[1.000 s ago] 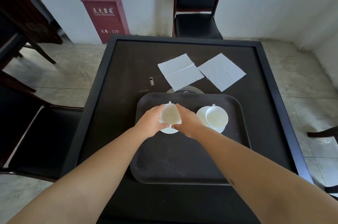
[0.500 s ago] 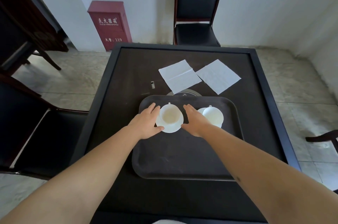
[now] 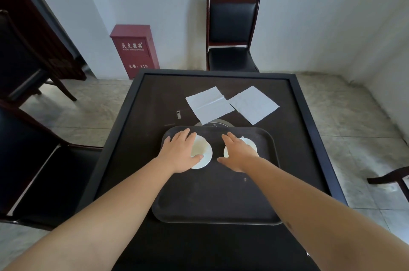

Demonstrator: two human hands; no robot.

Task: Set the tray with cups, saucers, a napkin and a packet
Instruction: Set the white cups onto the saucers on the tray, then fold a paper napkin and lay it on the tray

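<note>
A dark rectangular plastic tray (image 3: 212, 202) lies on a black square table (image 3: 137, 120), its long axis running from 9 to 3 o'clock. At the tray's 12 o'clock end, the left hand (image 3: 179, 153) lies flat, fingers spread, over one white cup and saucer (image 3: 203, 153); the right hand (image 3: 238, 152) lies likewise over the other white cup and saucer (image 3: 251, 144). Two white paper napkins (image 3: 209, 104) lie beyond the tray.

A plain tea or dining room, by its furnishings. A square black tabletop (image 3: 155, 102) stands on a tiled floor (image 3: 354, 120). Beyond it, against the white wall, stand a padded wooden chair (image 3: 232, 29) and a red fire-extinguisher cabinet (image 3: 134, 50).
</note>
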